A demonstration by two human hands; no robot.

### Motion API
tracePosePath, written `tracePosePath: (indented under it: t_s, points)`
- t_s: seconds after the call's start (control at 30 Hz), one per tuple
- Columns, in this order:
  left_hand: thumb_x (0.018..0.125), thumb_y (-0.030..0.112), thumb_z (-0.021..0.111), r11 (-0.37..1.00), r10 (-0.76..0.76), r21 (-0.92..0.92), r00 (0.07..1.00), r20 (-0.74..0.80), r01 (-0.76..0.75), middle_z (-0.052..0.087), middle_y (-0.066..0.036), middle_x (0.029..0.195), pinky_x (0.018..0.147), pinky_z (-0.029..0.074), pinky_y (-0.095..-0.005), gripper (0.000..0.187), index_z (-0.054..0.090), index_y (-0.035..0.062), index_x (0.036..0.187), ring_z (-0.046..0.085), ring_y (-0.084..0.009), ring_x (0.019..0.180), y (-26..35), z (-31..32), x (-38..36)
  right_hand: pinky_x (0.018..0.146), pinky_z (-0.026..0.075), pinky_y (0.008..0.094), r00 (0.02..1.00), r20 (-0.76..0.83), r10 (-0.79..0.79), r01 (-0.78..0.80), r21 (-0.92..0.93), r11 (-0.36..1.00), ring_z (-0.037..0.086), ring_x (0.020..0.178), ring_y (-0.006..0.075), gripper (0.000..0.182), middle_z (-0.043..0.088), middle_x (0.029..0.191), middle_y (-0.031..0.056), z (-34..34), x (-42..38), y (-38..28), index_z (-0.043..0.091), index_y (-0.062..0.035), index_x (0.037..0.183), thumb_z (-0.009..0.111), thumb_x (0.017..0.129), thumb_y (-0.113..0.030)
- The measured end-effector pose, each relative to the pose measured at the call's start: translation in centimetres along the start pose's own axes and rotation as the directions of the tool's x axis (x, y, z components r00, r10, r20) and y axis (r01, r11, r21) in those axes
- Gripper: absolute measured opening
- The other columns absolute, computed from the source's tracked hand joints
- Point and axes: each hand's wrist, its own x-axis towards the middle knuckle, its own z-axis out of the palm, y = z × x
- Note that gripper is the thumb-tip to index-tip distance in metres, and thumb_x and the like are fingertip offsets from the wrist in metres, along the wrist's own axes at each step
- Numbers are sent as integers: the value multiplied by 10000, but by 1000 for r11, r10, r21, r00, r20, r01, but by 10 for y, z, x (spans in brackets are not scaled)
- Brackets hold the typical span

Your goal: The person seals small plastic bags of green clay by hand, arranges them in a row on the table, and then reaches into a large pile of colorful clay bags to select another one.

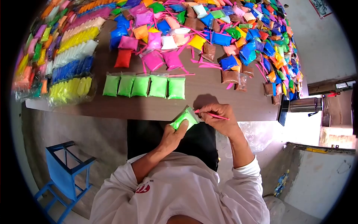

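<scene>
Pinching in fingers mid-frame: left hand, soft clear green-filled pouch; right hand, thin pink stick. Five flat green-filled pouches lined up left of centre.

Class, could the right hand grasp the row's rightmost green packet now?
Likely yes: the right hand has bare table between it and the packet, though its pink stick may hamper gripping.

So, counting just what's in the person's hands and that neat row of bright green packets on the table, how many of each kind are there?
Green packets in the row: 5
Green packet in the left hand: 1
Pink stick in the right hand: 1
Total: 7
</scene>
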Motion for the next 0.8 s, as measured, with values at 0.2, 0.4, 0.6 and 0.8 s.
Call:
tracePosePath:
  t_s: [0.2, 0.4, 0.6, 0.8]
  points:
    - [929, 331, 562, 999, 26, 25, 999, -19, -26, 422, 76, 616, 500, 314, -256, 333, 571, 39, 769, 364, -38, 584, 0, 0, 0, 638, 474, 200, 1000, -9, -2, 1, -33, 999, 568, 709, 58, 98, 662, 792, 36, 5, -2, -1, 683, 45, 895, 622, 821, 27]
    - [927, 330, 561, 1000, 15, 13, 1000, -17, -15, 429, 72, 611, 503, 321, -259, 342, 574, 30, 764, 372, -42, 584, 0, 0, 0, 639, 476, 204, 999, -19, -29, 29, 2, 1000, 570, 712, 58, 96, 660, 788, 42, 3, -2, -1, 675, 49, 884, 605, 818, 41]
    - [957, 304, 539, 997, 76, 20, 997, 4, -76, 405, 75, 591, 434, 257, -230, 262, 527, 111, 781, 340, -26, 491, -4, 1, 2, 602, 483, 230, 995, -61, -83, 85, 29, 996, 616, 648, 102, 80, 656, 725, 79, 4, -4, 5, 683, -6, 842, 649, 773, 18]
    - [930, 345, 557, 999, -2, 45, 1000, -11, 2, 426, 71, 609, 498, 313, -260, 354, 570, 34, 759, 367, -40, 583, -1, -1, 0, 612, 471, 219, 993, -44, -114, 113, -36, 993, 576, 678, 75, 93, 653, 755, 66, 3, -6, 4, 670, 43, 823, 593, 782, 75]
